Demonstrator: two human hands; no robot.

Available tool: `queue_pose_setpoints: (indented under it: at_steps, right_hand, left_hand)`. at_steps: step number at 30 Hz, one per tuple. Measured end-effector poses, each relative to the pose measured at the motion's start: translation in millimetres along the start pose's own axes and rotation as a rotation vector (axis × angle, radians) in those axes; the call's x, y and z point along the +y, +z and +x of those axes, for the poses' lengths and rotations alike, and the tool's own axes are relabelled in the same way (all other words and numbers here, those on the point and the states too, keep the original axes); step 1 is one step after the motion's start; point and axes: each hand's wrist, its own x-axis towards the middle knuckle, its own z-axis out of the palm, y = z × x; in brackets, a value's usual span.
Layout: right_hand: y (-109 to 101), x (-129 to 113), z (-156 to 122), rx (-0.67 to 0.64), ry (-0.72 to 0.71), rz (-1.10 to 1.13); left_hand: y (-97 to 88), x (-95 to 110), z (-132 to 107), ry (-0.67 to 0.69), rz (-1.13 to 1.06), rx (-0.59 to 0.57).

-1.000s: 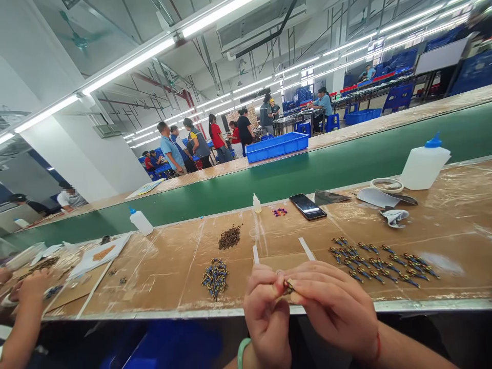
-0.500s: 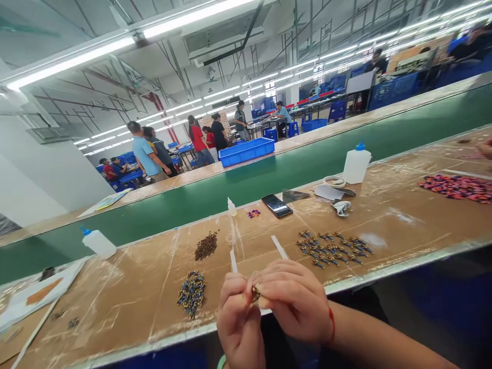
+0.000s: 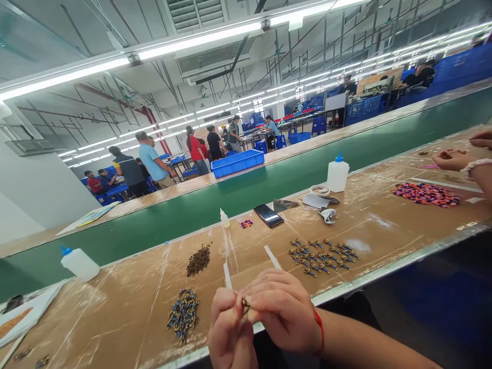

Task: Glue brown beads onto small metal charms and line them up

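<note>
The left hand (image 3: 228, 328) and the right hand (image 3: 280, 311) are raised just above the metal front edge of the bench (image 3: 115, 302), with the fingers curled inward and closed in a tight pinch. Together they hold one small gold-and-dark beaded piece (image 3: 245, 306) between the fingertips; the fingers hide most of it, so its exact form cannot be told. A red cord (image 3: 320, 328) circles the right wrist.

On the cardboard-covered bench, a heap of blue-and-gold beaded pieces (image 3: 183, 315) lies just left of the hands. Two white strips (image 3: 227, 275) stand beyond them, then a pile of brown beads (image 3: 199, 260) and loose rows of blue-and-gold pieces (image 3: 319, 256). Farther back are a small dropper bottle (image 3: 224, 218), a smartphone (image 3: 268, 215) and two white squeeze bottles (image 3: 338, 174). A multicoloured heap (image 3: 425, 194) lies near a co-worker's hands (image 3: 451, 159) at the right.

Beyond the bench run a green conveyor belt (image 3: 269, 189) and a blue plastic crate (image 3: 237, 163); other workers (image 3: 154, 166) stand farther off.

Compared with half a second earlier, the pinch is nearly unchanged, the view sits turned, and more of the co-worker's hands shows.
</note>
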Motion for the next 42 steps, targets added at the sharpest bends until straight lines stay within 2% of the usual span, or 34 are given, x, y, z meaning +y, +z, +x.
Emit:
queue_pose_setpoints:
  at_steps: [2, 8, 16, 25, 30, 34, 42]
  right_hand:
    - [0, 0, 0, -0.002, -0.002, -0.001]
    - [-2, 0, 0, -0.012, 0.012, 0.020]
    - [-2, 0, 1, -0.013, 0.012, 0.021]
    - [-2, 2, 0, -0.010, 0.019, 0.039]
    - [-1, 4, 0, 0.018, 0.019, 0.027]
    - [-1, 5, 0, 0.024, 0.021, 0.027]
    - [-4, 4, -2, -0.014, 0.031, 0.044]
  left_hand:
    - [1.5, 1, 1, 0.018, -0.012, 0.019]
    - [5.9, 8, 4, 0.001, -0.001, -0.021]
    - [1.7, 4, -1, 0.007, -0.024, -0.043]
    - [3.4, 4, 1, 0.009, 0.029, -0.010]
    - [-3.8, -3, -6, -0.061, 0.020, 0.086]
    - [-6.0, -3, -7, -0.094, 0.015, 0.040]
    - [-3.5, -4, -5, -0.038, 0.042, 0.012]
